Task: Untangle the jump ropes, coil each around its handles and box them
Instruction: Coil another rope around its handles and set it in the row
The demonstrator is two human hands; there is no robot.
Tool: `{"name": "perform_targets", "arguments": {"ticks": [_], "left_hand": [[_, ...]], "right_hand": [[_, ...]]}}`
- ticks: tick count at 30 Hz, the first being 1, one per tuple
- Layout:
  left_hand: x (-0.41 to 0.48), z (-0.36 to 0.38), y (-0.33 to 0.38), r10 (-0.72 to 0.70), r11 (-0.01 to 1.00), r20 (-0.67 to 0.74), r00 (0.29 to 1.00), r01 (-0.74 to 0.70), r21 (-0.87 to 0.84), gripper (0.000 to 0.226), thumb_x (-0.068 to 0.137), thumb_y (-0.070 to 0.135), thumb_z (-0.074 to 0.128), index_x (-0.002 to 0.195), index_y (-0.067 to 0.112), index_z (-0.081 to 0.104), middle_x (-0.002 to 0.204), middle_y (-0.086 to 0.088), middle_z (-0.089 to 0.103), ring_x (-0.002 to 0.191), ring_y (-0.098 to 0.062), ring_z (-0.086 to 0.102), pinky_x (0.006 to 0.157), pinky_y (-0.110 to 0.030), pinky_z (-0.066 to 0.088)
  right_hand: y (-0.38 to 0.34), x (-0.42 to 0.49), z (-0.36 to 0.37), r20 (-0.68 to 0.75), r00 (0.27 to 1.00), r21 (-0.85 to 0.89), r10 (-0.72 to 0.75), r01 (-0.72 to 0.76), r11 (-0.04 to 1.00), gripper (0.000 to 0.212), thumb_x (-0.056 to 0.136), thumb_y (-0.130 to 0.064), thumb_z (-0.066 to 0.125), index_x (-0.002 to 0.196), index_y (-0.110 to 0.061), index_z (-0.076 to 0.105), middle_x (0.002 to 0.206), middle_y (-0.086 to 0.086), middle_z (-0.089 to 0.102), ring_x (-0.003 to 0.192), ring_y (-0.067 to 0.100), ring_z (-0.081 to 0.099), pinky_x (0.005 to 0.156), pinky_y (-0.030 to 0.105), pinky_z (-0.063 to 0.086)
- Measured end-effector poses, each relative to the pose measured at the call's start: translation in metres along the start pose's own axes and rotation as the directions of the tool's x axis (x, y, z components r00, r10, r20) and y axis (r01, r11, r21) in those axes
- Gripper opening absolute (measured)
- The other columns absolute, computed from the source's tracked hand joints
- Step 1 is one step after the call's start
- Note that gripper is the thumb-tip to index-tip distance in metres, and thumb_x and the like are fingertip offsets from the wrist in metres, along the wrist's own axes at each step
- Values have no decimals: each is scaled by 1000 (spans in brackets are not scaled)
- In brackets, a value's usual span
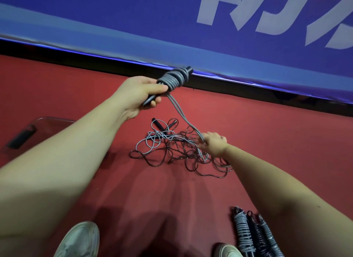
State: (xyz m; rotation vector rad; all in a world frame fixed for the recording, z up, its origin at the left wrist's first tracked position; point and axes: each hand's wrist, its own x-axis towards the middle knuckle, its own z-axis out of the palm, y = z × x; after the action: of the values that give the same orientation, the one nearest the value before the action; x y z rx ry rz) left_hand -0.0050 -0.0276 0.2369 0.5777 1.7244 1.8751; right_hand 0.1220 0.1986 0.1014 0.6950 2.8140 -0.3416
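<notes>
Grey jump rope (172, 79) is held half coiled round its handles (150, 101), above the floor (267, 142), in the closed left grip (141, 93); its slack is pinched by the right grip (214, 144) at the tangle (172, 147). Coiling is judged under way; next, slack must be freed.

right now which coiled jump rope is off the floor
The grey bundle the left hand grips; the three other bundles lie on the floor.
</notes>
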Motion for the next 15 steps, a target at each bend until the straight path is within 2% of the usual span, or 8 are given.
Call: {"name": "perform_targets", "arguments": {"ticks": [2,4,5,7,9,11,13,15], "left_hand": [[2,0,6,15,997,-47,999,-18,-75,9,89,5,58,82,8,61,63,0,64,43,-1,49,36,-11,36],[4,-1,11,27,993,-67,997,-35,-116,8,89,6,58,82,7,61,63,0,67,44,-3,49,37,-12,37],[4,-2,11,24,993,-68,997,-32,-115,8,88,6,58,81,7,62,63,0,67,44,-3,49,37,-12,37],[6,-3,7,4,996,-94,996,-13,-92,8,88,6,59,81,8,62,66,-2,65,43,-3,49,37,-12,37],[8,-4,-2,-15,999,-148,989,8,-48,10,88,7,60,79,9,62,70,-4,60,42,-2,49,37,-12,37],[13,-8,-6,-18,1000,-209,978,18,-4,12,88,8,61,76,10,61,66,-4,56,42,-2,49,37,-12,38],[18,-16,-7,-23,999,-286,958,16,-28,14,87,9,61,74,11,60,60,-1,56,40,-1,49,37,-12,37],[21,-26,-8,-49,995,-353,934,17,-95,14,88,9,62,74,12,58,57,0,57,38,-1,49,36,-11,37]], "right_hand": [[16,-1,7,42,994,34,101,-103,994,44,87,-24,60,129,-23,46,126,9,45,119,31,45,102,41,35],[31,-4,16,63,985,291,160,-171,941,49,85,-14,63,129,-13,41,124,18,49,101,31,56,84,36,48],[35,-8,19,81,981,410,178,-195,891,46,86,-13,65,125,-11,42,114,18,57,85,27,60,68,33,51],[47,-12,22,209,951,615,230,-310,725,27,89,-20,65,109,-9,51,79,10,64,52,17,54,43,25,42],[55,-13,23,366,913,690,182,-397,605,20,91,-28,61,85,-10,55,52,0,54,36,9,43,37,19,34],[58,-12,22,359,923,649,135,-351,675,20,90,-29,62,82,-12,56,50,0,45,35,9,37,36,16,30],[63,-10,21,178,975,490,134,-206,847,17,88,-30,65,91,-15,58,62,1,49,47,12,42,44,20,34],[76,-12,22,0,988,211,157,-153,965,20,89,-33,63,101,-19,58,78,0,58,66,16,52,58,23,36]]}}
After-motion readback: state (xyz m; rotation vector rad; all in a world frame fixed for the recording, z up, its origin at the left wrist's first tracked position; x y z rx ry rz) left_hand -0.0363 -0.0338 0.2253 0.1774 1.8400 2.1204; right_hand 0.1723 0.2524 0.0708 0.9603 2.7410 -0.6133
